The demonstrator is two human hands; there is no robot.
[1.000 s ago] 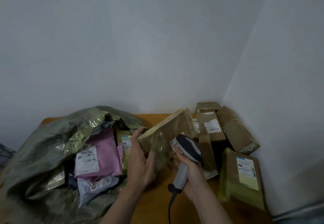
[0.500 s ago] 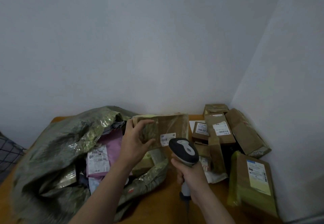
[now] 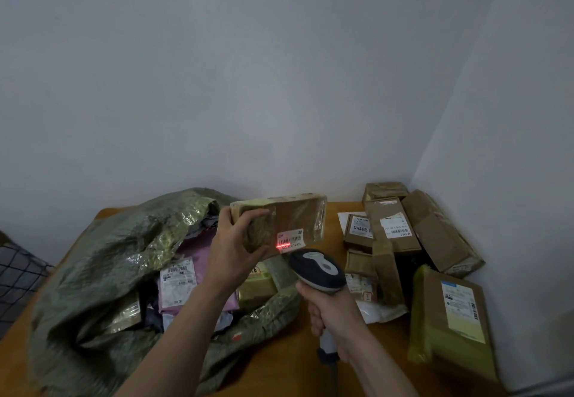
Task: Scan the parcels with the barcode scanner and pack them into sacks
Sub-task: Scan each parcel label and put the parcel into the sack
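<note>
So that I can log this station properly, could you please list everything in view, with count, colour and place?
table: one, orange-brown wood, under everything.
sack: one, grey-green, open, on the table's left.
parcels in the sack: several, pink, brown and pale; count unclear.
held parcel: one, brown with yellowish tape, raised above the sack; red scan line on its white label.
barcode scanner: one, grey and white, aimed at that label.
loose parcels: at least six, brown, piled at the right corner.
netting: one patch, dark, far left.
left hand: grips the held parcel.
right hand: grips the barcode scanner.
</note>
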